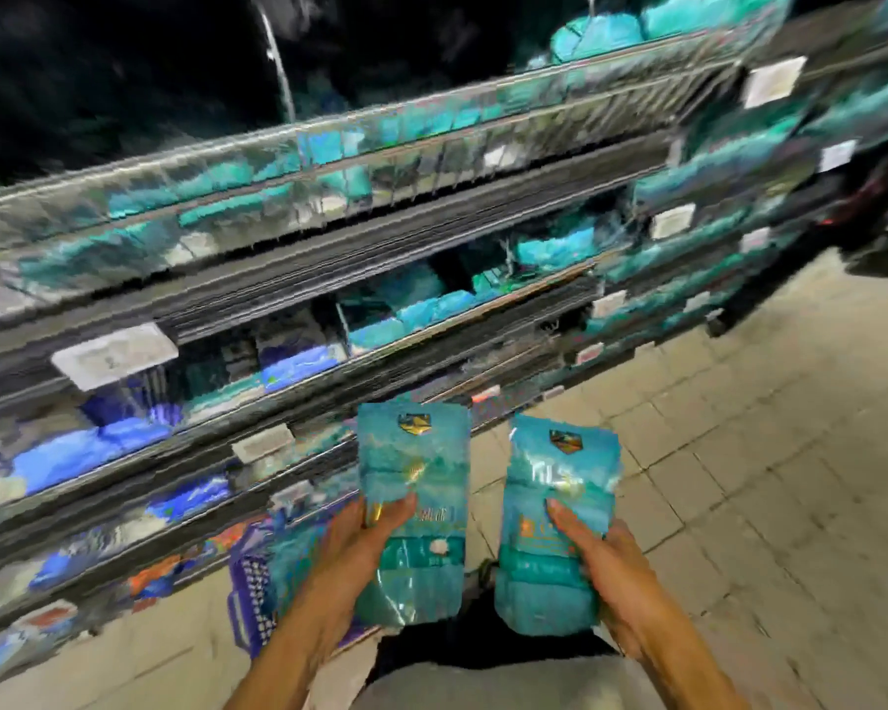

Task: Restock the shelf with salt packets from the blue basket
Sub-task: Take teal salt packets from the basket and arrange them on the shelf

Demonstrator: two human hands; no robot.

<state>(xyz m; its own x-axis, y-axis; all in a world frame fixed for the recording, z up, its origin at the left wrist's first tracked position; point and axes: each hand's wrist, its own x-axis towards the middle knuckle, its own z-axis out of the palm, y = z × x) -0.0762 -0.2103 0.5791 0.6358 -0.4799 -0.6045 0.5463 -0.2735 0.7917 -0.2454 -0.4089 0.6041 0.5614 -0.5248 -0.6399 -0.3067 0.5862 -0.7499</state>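
Head view, blurred by motion. The left hand point(365, 540) grips one teal salt packet point(414, 509) upright, thumb across its front; the right hand point(601, 561) grips a second teal salt packet point(554, 525) likewise, the two packets side by side and apart. Behind them run tiered shelves point(329, 258) stocked with teal and blue packets and fronted with white price tags point(116, 353). The blue basket point(249, 591) stands on the tiled floor point(739, 453), below the left hand.
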